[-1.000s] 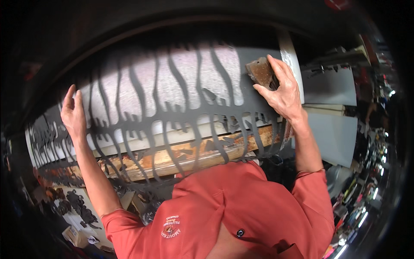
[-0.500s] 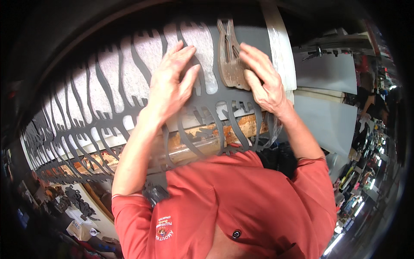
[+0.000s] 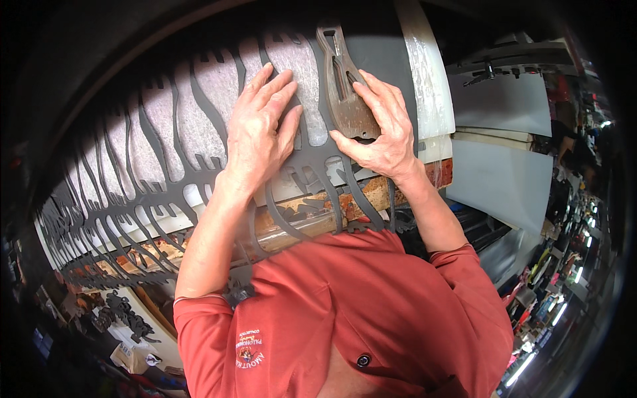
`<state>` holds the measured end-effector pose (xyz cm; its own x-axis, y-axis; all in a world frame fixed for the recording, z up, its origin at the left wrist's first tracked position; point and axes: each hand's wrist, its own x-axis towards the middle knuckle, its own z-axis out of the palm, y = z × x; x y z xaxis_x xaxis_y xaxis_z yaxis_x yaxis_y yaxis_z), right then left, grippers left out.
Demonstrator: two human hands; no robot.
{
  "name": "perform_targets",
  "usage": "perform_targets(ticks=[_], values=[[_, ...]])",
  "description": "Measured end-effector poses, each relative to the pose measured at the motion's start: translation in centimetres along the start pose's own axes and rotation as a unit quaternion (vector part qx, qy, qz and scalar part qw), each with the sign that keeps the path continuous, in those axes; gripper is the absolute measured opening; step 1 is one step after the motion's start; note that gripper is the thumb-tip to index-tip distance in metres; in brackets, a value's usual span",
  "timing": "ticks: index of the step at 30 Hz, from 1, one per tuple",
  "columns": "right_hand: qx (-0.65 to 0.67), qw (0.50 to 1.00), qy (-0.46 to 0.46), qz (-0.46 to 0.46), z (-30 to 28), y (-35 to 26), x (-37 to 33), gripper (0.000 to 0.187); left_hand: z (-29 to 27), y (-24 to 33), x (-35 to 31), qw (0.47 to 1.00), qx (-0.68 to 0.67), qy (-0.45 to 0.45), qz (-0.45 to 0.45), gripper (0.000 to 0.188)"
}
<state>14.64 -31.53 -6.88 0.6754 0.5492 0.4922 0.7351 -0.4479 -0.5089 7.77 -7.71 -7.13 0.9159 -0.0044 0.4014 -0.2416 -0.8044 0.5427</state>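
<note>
A dark grey sheet (image 3: 305, 156), riddled with long wavy cut-out openings, lies over a pale work surface (image 3: 206, 113). My left hand (image 3: 260, 129) rests on it with fingers stretched out and thumb apart, holding nothing. To its right sits a brown, worn, slotted plate that looks like a cutting die (image 3: 355, 116), on the uncut end of the sheet. My right hand (image 3: 385, 129) grips this die, fingers along its right edge and thumb at its lower left corner. The die's top end reaches toward the shadow at the back.
Narrow strips of the sheet hang over the worn, orange-brown front edge (image 3: 292, 219) of the table. Clear film covers a white board (image 3: 431, 73) on the right. Beyond it are grey panels (image 3: 501, 182). Dark scraps (image 3: 126, 315) lie at the lower left.
The cutting die has shifted slightly left and tilted. My right thumb has come round to its lower corner. The sheet and my left hand have moved a little left.
</note>
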Motion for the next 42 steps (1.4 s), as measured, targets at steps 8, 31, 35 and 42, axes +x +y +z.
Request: perform_targets(ticks=[8, 31, 35, 42], values=[[-0.019, 0.999, 0.013, -0.023, -0.9, 0.5, -0.6, 0.079, -4.2, 1.2, -1.5, 0.999, -0.036, -0.01, 0.003, 0.037], [0.002, 0.936, 0.047, 0.349, -8.5, 0.0, -4.1, 0.04, -2.9, 7.3, -16.4, 0.997, 0.021, 0.076, -0.024, 0.032], [0.006, 0.921, 0.035, 0.389, -8.0, 1.1, -3.5, 0.037, -2.3, 8.9, -16.0, 0.998, 0.049, 0.049, -0.014, 0.021], [-0.025, 0.953, 0.206, 0.222, -7.4, -4.3, -3.3, 0.012, -1.8, 9.4, -16.0, 0.997, 0.054, 0.042, -0.042, 0.006]])
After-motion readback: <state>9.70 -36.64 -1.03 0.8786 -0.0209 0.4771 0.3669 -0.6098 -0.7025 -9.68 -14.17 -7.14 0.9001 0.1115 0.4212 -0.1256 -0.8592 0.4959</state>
